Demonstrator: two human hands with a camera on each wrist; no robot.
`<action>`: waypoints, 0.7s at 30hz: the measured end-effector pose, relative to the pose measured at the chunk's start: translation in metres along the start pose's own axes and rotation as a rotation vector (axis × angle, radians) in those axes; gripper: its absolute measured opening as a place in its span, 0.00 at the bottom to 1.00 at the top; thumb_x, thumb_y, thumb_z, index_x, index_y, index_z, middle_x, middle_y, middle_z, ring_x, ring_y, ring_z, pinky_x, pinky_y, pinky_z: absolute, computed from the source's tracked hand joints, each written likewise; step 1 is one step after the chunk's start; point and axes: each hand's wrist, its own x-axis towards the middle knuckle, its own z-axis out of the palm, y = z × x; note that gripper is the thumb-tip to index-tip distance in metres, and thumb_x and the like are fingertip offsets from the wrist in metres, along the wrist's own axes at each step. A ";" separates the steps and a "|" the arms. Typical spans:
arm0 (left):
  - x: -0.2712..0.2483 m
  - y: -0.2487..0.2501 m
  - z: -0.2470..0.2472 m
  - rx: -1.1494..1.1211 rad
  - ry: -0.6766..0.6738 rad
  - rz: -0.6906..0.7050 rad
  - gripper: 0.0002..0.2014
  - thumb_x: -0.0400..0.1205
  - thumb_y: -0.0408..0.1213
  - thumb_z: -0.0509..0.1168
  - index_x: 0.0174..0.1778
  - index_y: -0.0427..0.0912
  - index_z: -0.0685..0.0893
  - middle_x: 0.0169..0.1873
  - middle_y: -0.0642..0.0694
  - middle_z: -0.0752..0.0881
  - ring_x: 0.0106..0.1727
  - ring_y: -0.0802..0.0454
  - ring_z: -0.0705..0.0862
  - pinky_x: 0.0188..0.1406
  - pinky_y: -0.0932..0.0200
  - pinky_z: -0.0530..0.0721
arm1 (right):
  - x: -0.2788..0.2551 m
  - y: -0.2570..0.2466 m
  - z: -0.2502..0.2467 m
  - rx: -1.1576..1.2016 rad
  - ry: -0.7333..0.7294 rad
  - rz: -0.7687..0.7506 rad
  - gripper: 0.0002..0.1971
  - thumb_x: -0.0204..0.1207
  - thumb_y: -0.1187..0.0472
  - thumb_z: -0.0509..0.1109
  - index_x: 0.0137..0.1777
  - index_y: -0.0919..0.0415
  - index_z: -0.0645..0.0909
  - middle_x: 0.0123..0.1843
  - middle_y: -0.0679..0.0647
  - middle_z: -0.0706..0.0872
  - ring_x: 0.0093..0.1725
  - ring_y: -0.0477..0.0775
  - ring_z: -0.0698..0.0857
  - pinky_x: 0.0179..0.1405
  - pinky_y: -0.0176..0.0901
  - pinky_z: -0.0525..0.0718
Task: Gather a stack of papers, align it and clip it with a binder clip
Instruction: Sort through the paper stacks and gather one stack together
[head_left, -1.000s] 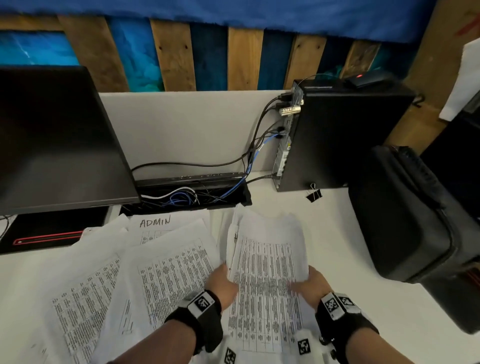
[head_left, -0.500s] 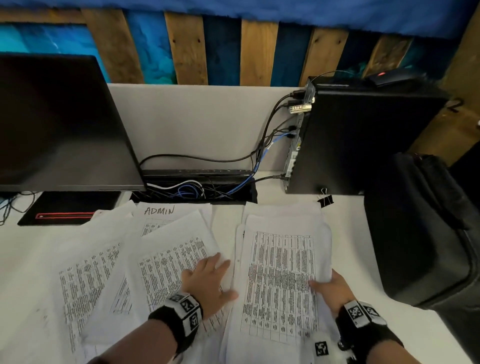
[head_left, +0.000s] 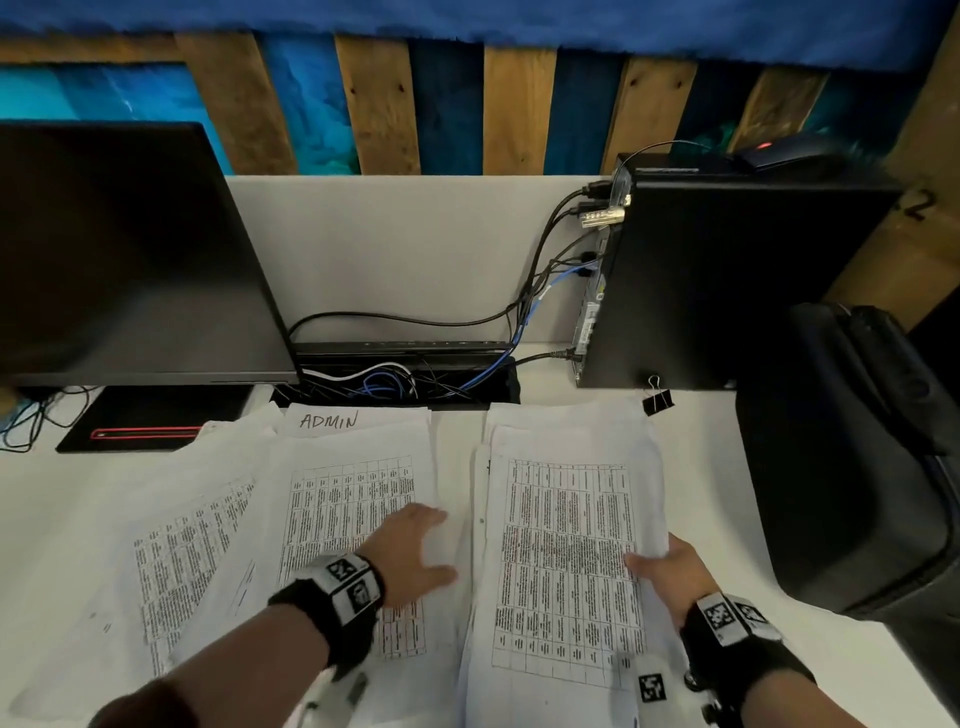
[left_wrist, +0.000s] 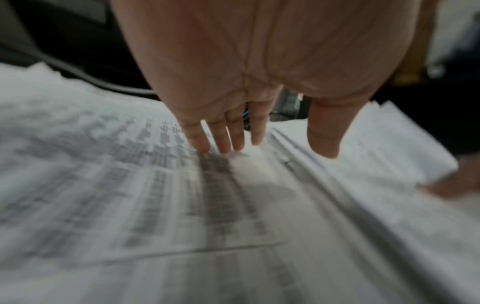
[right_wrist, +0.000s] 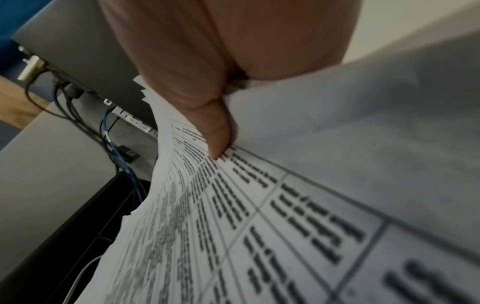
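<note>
Left hand (head_left: 410, 556) flat, palm down, fingers straight and spread on loose printed sheets (head_left: 343, 525) mid-surface. Right hand (head_left: 670, 571) at right edge of gathered paper stack (head_left: 566, 561), thumb on top, pinching it. Binder clip (head_left: 657, 400) beyond stack's far right corner, untouched.

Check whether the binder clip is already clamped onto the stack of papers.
No, the binder clip sits on the desk beside the computer tower, just past the far corner of the stack of papers.

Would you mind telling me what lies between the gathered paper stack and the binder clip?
Nothing: in the head view the binder clip sits just off the far right corner of the paper stack, with only bare white desk around it.
</note>
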 end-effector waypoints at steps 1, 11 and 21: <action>0.005 0.010 0.002 -0.098 0.017 -0.024 0.40 0.77 0.56 0.65 0.82 0.48 0.58 0.82 0.47 0.60 0.81 0.49 0.62 0.81 0.48 0.62 | 0.001 -0.002 0.005 -0.023 0.000 -0.004 0.15 0.71 0.70 0.73 0.58 0.69 0.80 0.45 0.65 0.87 0.46 0.64 0.86 0.47 0.52 0.84; 0.036 0.075 0.014 -0.552 -0.059 -0.266 0.35 0.82 0.30 0.60 0.82 0.38 0.49 0.47 0.46 0.78 0.31 0.59 0.74 0.25 0.67 0.73 | -0.002 -0.019 0.030 -0.008 0.041 -0.098 0.22 0.78 0.54 0.67 0.66 0.66 0.68 0.57 0.62 0.82 0.51 0.60 0.80 0.50 0.48 0.78; 0.064 0.060 0.010 -0.578 0.246 -0.258 0.30 0.81 0.37 0.65 0.77 0.37 0.61 0.69 0.41 0.77 0.53 0.50 0.84 0.41 0.62 0.85 | 0.047 -0.041 0.018 -0.346 0.200 -0.046 0.27 0.81 0.56 0.59 0.77 0.66 0.61 0.73 0.69 0.68 0.68 0.70 0.73 0.71 0.59 0.73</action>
